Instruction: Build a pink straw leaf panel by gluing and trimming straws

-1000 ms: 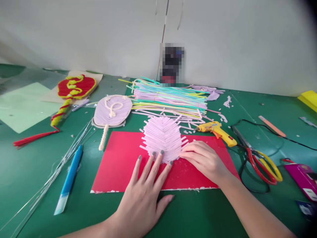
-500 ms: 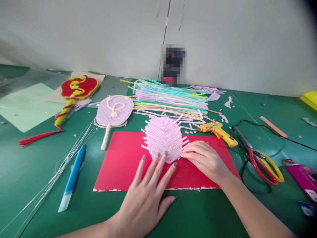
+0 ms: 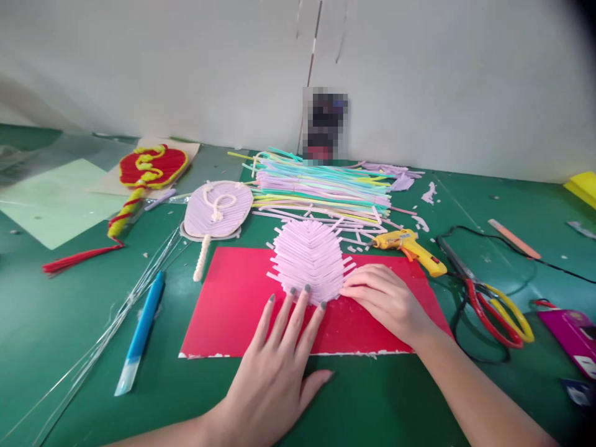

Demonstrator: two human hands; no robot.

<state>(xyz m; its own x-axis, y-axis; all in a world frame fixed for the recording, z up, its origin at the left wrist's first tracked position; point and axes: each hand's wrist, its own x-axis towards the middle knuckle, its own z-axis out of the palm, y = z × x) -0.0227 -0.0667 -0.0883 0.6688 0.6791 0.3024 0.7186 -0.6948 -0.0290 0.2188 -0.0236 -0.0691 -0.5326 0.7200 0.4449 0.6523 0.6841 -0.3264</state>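
A pale purple panel of pipe cleaner strips (image 3: 308, 257), laid in a herringbone pattern with loose ends along both sides, rests on a red sheet (image 3: 223, 304). My left hand (image 3: 279, 354) lies flat with its fingers spread, the middle fingertips on the panel's lower edge. At the panel's lower right edge, my right hand (image 3: 388, 304) has its thumb and fingers pinched together. Whatever small piece is between those fingertips is hidden; a strip end may be there. Just beyond the right hand lies a yellow glue gun (image 3: 412, 248).
Behind the panel lies a bundle of coloured pipe cleaners (image 3: 321, 183). A purple fan (image 3: 216, 211), a red fan (image 3: 153, 166), thin wires (image 3: 125, 310) and a blue cutter pen (image 3: 142, 332) are on the left. Scissors (image 3: 493, 310) and a black cord (image 3: 459, 316) lie right.
My left hand has slid very slightly left and down along the panel's lower edge. The right hand keeps its pinch in the same place. The view has shifted slightly.
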